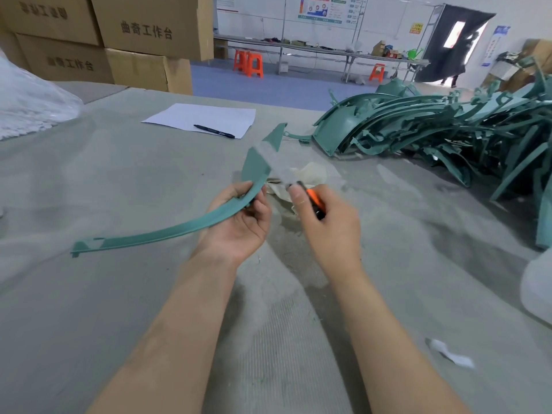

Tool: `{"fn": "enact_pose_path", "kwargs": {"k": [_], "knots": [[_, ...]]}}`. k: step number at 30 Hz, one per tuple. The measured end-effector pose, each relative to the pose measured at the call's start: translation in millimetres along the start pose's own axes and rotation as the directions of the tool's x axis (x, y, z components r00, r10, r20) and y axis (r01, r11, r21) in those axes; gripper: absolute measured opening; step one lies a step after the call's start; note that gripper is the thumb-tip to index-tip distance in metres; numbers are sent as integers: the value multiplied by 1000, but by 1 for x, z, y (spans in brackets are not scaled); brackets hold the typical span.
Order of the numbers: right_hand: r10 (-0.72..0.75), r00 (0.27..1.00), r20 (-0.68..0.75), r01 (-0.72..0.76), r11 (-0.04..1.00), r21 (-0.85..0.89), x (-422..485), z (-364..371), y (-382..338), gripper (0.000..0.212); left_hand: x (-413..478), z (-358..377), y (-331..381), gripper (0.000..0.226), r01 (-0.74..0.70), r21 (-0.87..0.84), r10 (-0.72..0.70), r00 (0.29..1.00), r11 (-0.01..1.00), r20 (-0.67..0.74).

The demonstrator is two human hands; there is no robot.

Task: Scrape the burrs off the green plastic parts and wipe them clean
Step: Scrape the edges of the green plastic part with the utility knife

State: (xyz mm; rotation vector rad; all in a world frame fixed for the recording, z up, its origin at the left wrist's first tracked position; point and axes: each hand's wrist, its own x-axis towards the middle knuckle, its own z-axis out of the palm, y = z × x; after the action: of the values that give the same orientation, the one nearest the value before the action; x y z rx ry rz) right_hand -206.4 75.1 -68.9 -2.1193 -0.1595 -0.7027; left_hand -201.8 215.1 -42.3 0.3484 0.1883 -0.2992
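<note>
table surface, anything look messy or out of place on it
Mostly work debris. The pile of green parts at the right lies tangled, not stacked. A crumpled cloth sits behind the hands, and a torn white scrap lies loose near the right forearm. The table cover is wrinkled and blotchy. No damage shows.

- Blue floor (pixel 268 85) ahead of me.
- Long metal bench (pixel 313 50) along the white wall (pixel 388 22).
- Orange stools (pixel 249 62) beside it.
- Cardboard boxes (pixel 119 34) stacked left.
</note>
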Motion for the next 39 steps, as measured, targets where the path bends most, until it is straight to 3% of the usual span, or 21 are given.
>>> {"fn": "enact_pose_path", "kwargs": {"k": [5,14,31,39], "knots": [[103,990,-97,-101,995,25,7,-10,9,49,1,-1,-5,6,65,48,-66,998,997,13],[57,997,-42,-56,998,33,3,-4,7,48,-1,3,-9,14,77,58,-78,997,995,19],[27,1000,-4,-27,994,102,1,-2,6,48,-3,3,-10,10,78,16,-79,996,997,31],[-25,998,60,22,998,51,-3,3,1,46,-2,0,-6,18,31,-14,-31,999,999,10]]}}
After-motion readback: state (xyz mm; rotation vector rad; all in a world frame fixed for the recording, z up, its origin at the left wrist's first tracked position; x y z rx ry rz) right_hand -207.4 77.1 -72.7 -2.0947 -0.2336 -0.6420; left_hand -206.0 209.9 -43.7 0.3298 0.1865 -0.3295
